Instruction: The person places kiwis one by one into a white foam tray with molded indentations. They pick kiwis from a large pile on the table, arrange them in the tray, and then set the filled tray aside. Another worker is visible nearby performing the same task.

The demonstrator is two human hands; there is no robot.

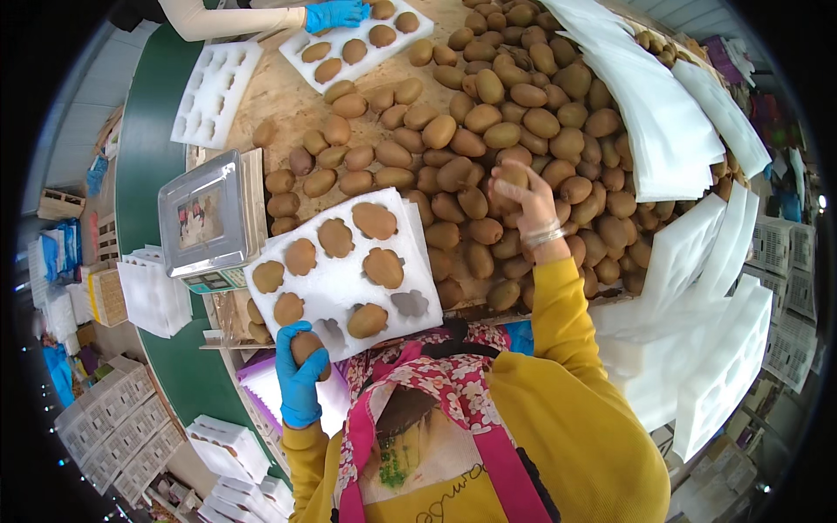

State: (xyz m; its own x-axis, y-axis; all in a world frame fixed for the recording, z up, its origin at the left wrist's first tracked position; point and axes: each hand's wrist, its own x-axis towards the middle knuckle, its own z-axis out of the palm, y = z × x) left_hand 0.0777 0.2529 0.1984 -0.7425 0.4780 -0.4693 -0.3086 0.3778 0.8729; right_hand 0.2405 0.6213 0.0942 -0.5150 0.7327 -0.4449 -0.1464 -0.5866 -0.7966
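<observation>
My left hand point(299, 376), in a blue glove, grips a brown kiwifruit point(306, 346) at the near left corner of a white foam tray point(350, 278). Several kiwifruit sit in the tray's cutouts. Two cutouts along its near side show no fruit, one beside my left hand and one at the right corner. Over the large heap of kiwifruit point(480, 248), my right hand point(533, 202) has its fingers around another kiwifruit point(511, 180), which they partly cover. A bracelet circles my right wrist.
A scale point(206, 212) with a metal pan stands left of the tray. Beyond, a co-worker's blue-gloved hand point(337, 14) rests over another filled foam tray point(356, 49). Foam sheets point(647, 118) and stacked foam trays point(726, 366) line the right. A green conveyor belt point(153, 104) runs along the left.
</observation>
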